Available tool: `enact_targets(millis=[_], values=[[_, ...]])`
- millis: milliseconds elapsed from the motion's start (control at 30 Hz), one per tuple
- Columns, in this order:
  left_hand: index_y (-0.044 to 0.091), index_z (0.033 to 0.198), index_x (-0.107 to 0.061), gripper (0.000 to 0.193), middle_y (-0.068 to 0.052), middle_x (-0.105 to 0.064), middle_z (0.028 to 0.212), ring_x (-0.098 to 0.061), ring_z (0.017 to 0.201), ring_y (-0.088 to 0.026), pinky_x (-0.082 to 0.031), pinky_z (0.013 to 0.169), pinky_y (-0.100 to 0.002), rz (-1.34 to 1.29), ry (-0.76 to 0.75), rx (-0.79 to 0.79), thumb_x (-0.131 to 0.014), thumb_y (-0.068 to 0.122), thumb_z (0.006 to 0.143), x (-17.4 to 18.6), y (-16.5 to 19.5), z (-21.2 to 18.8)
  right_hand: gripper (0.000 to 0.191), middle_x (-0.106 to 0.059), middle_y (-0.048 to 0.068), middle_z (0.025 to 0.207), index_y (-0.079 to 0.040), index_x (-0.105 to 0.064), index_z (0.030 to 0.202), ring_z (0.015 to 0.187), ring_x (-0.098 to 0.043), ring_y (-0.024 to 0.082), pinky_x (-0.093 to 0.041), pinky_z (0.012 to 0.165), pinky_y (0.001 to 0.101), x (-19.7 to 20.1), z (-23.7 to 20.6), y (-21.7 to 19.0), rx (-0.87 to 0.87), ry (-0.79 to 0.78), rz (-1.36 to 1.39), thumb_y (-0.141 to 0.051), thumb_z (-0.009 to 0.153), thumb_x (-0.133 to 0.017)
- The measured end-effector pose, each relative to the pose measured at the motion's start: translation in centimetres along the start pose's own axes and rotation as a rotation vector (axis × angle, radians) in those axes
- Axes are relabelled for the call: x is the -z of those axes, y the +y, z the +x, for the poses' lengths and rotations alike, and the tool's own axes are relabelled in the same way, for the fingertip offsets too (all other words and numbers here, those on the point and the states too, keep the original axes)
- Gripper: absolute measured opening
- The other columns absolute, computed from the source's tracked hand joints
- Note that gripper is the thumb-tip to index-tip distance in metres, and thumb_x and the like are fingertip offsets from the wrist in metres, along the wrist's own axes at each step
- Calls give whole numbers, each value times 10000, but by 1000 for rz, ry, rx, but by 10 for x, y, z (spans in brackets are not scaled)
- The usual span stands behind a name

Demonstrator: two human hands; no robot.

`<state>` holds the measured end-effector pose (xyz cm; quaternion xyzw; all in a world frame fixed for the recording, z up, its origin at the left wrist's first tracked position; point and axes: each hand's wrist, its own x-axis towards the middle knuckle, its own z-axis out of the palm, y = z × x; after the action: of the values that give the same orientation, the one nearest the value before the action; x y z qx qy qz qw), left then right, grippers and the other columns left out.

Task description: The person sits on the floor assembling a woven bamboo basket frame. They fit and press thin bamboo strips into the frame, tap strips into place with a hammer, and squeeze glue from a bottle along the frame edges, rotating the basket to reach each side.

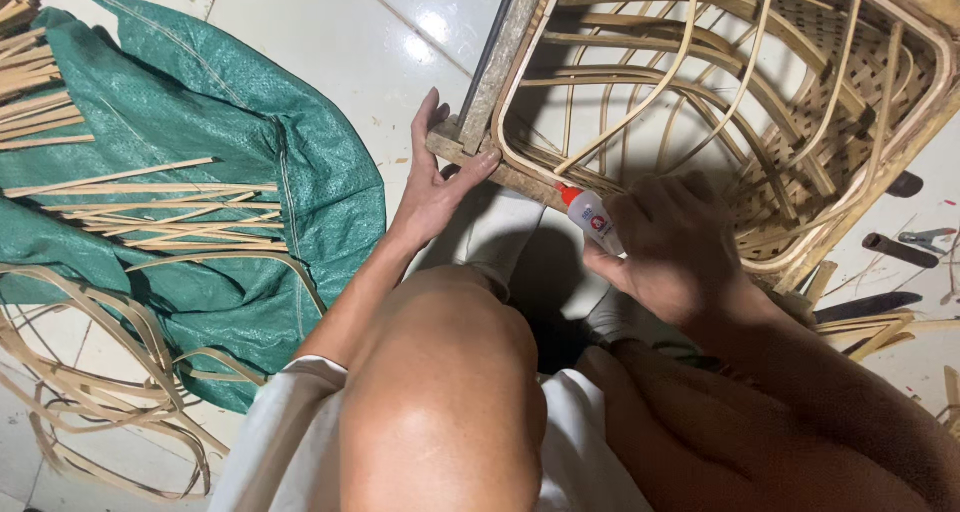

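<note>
Glue bottle (597, 222), one, white with a red nozzle, sits in the right hand (672, 247); we see the fingers curled tight around its body, nozzle tip pointing up-left and just beside the lower wooden rail of the frame (497, 52). We count one frame: weathered wooden bars at the corner, with pale bent rattan strips and a woven cane panel (800, 82) inside it, tilted on the white tiled floor (330, 32). The left hand (435, 177) grips the frame's corner, thumb hooked over the lower bar, fingers spread along the upright bar; it is closed on the wood, not released.

We note two bare knees in the foreground, below both hands. One green woven sack (210, 112) lies to the left, with a loose pile of straight cane splints (170, 212) on it; too many to count. Long curled cane strips (90, 372) loop on the floor lower left. At the right edge we count one pair of pliers (925, 239) and one dark cylindrical handle (900, 249), well apart from the hands.
</note>
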<state>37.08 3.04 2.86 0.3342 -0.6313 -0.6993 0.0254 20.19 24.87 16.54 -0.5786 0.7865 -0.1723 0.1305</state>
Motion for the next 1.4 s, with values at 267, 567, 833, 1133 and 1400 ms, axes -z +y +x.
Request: enact_targets(millis=[267,567,833,1133,1400], values=[[78,1652,-131,952,-298,-288,1629,-308,1552,-349,-277,1267,-451,66,-37,-38,-779,283,985,8,-3,1,185,-766,113,1077,-130,-765,1167,851,-718,214,-556,693,351,42,19,25,-94,-93,132,-173,999,-702],[14,1312,-686,493,-79,-717,1120,-618,1030,-135,-523,940,-296,58,69,-39,-829,241,899,6,22,18,368,-693,171,1231,-18,-692,1242,1165,-660,312,-532,1026,432,90,99,59,270,-54,-317,-65,877,-693],[27,1316,-684,464,-34,-720,1051,-623,965,-99,-528,888,-262,-26,32,0,-810,201,905,6,33,28,348,-684,130,1280,-70,-699,1269,1236,-622,255,-426,1161,407,45,138,82,421,3,-425,-61,924,-650],[34,1341,-662,491,-53,-715,1191,-618,1119,-119,-486,1027,-287,-28,-4,-12,-805,218,909,10,34,28,319,-693,84,1228,-49,-718,1285,1196,-634,221,-450,1198,417,31,157,87,575,36,-514,-156,985,-697],[34,1351,-656,489,-35,-713,1166,-619,1066,-99,-502,978,-270,-25,-15,-19,-802,195,913,11,33,29,290,-697,29,1166,-100,-736,1203,1192,-621,173,-480,1068,311,72,166,84,557,155,-693,-177,925,-709]])
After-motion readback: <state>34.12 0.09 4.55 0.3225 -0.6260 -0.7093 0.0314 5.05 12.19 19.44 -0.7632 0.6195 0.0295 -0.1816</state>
